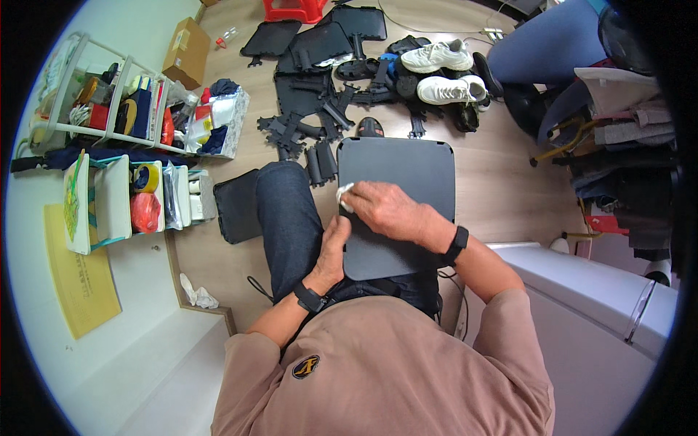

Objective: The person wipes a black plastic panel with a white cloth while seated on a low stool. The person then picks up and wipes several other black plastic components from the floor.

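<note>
A dark grey flat panel [407, 171] with rounded corners rests on my lap. My left hand [332, 253] is closed on its left edge, the thumb lying along the rim. A crumpled white cloth [344, 198] is pinched in the fingers of my right hand [385, 209]. That hand lies over the panel and presses the cloth against its upper left edge. Part of the cloth is hidden under the fingers.
Black panels [320, 43] and loose black plastic connectors [302, 134] lie on the floor ahead. White sneakers [440, 58] sit among other shoes. Another black panel [238, 209] lies by my left leg. Storage racks [109, 123] stand left, a white cabinet [574, 276] right.
</note>
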`<state>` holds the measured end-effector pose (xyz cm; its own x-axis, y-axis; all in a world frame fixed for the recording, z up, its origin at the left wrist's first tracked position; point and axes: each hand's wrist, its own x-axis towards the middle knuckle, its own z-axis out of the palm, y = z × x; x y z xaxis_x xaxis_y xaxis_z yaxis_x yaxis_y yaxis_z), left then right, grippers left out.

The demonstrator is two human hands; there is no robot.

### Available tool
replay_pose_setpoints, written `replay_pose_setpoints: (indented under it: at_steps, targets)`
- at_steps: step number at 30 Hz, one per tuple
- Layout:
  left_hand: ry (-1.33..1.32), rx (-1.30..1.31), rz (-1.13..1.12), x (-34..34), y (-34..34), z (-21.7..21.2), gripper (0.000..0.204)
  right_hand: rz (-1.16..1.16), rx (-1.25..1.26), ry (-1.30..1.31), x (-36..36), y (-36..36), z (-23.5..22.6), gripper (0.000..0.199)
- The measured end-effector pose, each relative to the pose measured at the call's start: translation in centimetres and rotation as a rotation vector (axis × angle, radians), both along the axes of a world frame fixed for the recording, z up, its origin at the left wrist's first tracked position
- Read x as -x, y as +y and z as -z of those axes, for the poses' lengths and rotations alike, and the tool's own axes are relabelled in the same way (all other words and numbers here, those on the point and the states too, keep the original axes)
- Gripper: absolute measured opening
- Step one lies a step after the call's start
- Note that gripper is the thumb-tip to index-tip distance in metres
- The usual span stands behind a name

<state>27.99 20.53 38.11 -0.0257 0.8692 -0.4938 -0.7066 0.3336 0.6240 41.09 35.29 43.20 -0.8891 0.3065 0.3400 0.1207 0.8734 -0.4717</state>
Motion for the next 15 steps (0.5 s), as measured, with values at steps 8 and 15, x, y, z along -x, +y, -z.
replay_pose_setpoints:
  at_steps: [8,15]
  targets:
    - [0.172,-0.041,0.044,0.2,0.4,-0.7,0.049,0.062,-0.077,-0.012,2.0,6.0,-0.4,0.024]
    - [0.196,-0.053,0.044,0.3,0.5,-1.2,0.050,0.225,-0.020,-0.081,0.0,7.7,-0.1,0.026]
